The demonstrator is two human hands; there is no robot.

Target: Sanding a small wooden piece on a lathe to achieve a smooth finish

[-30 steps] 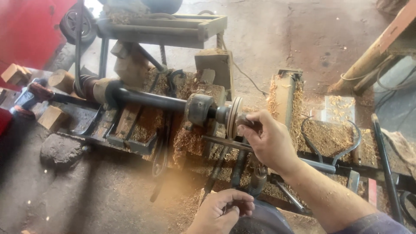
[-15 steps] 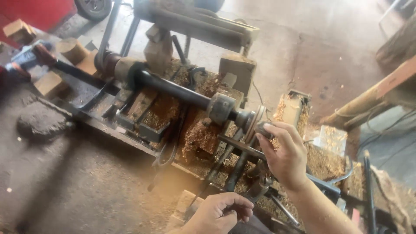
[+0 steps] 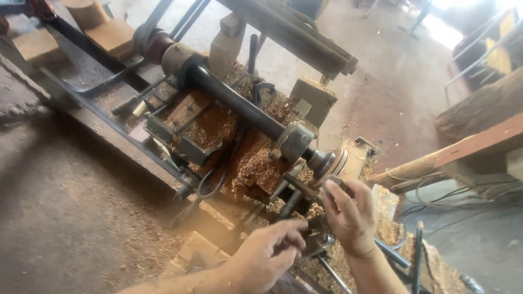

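Across the sawdust-covered floor (image 3: 71, 218) runs the wood lathe (image 3: 218, 136), long dark shaft (image 3: 239, 109) slanting down to the round faceplate (image 3: 333, 162) near me. Wood blocks (image 3: 109, 32) sit at the far end, top left. Shavings heaped over the bed. My right hand (image 3: 351, 215) is just below the faceplate, fingers closed on a small dark wood piece (image 3: 333, 182) held vs. it. My left hand (image 3: 269, 253) grips a metal bracket (image 3: 313, 239) lower down, w/ fingers curled around it.

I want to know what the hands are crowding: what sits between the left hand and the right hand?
In the head view, a dark metal clamp part of the lathe lies between the left hand and right hand.
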